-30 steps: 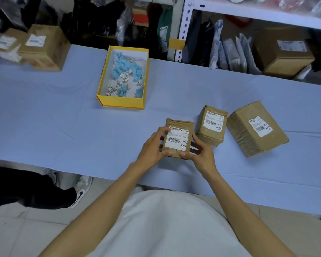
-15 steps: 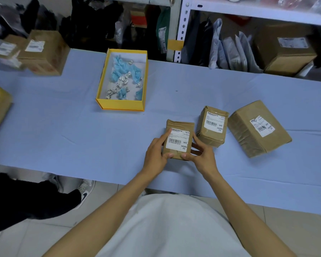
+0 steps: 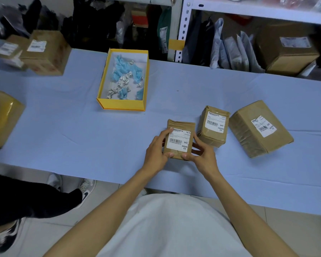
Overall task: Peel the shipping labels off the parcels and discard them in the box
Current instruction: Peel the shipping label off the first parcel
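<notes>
Both hands grip the small brown parcel point(image 3: 180, 140) on the blue table point(image 3: 63, 127): right hand point(image 3: 202, 154) steadies it, left hand point(image 3: 157, 151) fingertip picks the shipping label point(image 3: 178, 140) corner. Yellow box point(image 3: 122, 106) waits nearby.

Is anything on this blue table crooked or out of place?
Mostly tidy. The large brown paper-wrapped parcel at the right lies skewed to the table edge, unlike the small brown parcel beside it. The yellow cardboard box holds only crumpled scraps.
</notes>
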Available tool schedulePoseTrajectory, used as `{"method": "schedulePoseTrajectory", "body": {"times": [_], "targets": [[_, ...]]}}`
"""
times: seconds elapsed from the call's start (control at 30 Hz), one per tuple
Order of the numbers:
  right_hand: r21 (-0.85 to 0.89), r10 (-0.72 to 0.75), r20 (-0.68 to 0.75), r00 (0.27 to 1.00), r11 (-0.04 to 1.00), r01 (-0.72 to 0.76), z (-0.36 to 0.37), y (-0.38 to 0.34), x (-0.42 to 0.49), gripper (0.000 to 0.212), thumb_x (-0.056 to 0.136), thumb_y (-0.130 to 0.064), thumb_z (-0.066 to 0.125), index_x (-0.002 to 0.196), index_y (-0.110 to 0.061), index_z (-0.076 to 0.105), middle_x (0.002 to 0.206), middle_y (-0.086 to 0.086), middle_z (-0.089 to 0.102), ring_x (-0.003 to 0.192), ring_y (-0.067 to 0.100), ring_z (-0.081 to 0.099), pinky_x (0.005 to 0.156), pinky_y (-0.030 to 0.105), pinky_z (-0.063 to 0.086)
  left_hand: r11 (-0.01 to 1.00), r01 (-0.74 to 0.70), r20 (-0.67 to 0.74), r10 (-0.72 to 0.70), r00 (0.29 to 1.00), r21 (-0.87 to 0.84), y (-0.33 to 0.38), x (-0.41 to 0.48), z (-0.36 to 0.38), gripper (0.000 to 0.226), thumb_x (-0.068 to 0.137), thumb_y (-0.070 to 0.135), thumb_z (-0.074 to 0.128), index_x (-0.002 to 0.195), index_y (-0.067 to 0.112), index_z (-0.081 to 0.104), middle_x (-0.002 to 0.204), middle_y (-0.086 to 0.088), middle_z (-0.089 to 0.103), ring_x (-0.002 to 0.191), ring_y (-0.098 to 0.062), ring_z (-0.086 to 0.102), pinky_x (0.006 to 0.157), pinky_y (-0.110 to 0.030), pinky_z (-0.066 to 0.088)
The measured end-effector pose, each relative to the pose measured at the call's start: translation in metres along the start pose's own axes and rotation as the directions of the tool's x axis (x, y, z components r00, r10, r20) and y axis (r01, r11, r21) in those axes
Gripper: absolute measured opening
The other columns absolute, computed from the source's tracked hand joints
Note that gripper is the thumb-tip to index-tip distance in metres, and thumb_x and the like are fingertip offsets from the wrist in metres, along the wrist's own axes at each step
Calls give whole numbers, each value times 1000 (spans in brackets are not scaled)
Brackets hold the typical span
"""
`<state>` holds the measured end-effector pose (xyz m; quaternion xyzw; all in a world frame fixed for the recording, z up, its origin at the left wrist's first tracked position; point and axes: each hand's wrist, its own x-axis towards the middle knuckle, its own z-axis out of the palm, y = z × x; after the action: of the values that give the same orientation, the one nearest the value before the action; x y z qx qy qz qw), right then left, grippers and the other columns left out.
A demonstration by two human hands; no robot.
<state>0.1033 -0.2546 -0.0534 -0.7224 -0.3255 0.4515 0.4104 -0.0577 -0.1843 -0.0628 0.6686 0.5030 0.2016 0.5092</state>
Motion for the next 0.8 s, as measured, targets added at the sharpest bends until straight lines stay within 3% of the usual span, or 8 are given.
{"method": "schedulePoseTrajectory", "body": {"times": [0.3, 0.5, 0.63, 0.8], "targets": [[0, 16, 10, 1000, 1000, -16, -2, 2, 1, 90, 68, 3, 80, 145, -23, 42, 125, 0, 65, 106, 13, 65, 89, 38, 57, 982, -59, 97, 42, 994, 177, -4, 9, -10, 85, 80, 22, 76, 144, 46, 26, 128, -5, 50, 116, -20, 55, 93, -32, 52], [0, 28, 16, 999, 1000, -28, -3, 4, 4, 91, 67, 1, 81, 145, -25, 41, 127, -1, 64, 108, 15, 65, 90, 43, 56, 977, -96, 144, 69, 987, 189, -3, 10, -15, 79, 79, 27, 77, 142, 43, 31, 128, -5, 51, 117, -21, 55, 96, -39, 54], [3, 25, 15, 1000, 1000, -25, -3, 4, 5, 92, 67, 3, 80, 145, -24, 41, 126, 0, 65, 107, 16, 66, 90, 43, 56, 958, -157, 217, 104, 971, 239, 0, 20, -26, 82, 73, 35, 81, 141, 39, 36, 121, -3, 54, 104, -16, 58, 86, -23, 50], [1, 12, 13, 1000, 1000, -12, -3, 4, 4, 91, 67, 3, 80, 146, -23, 41, 125, 0, 65, 105, 14, 66, 87, 37, 58, 945, -194, 282, 118, 952, 262, 4, 30, -33, 85, 66, 43, 84, 136, 40, 37, 117, -2, 59, 92, -14, 58, 78, -25, 54]]}}
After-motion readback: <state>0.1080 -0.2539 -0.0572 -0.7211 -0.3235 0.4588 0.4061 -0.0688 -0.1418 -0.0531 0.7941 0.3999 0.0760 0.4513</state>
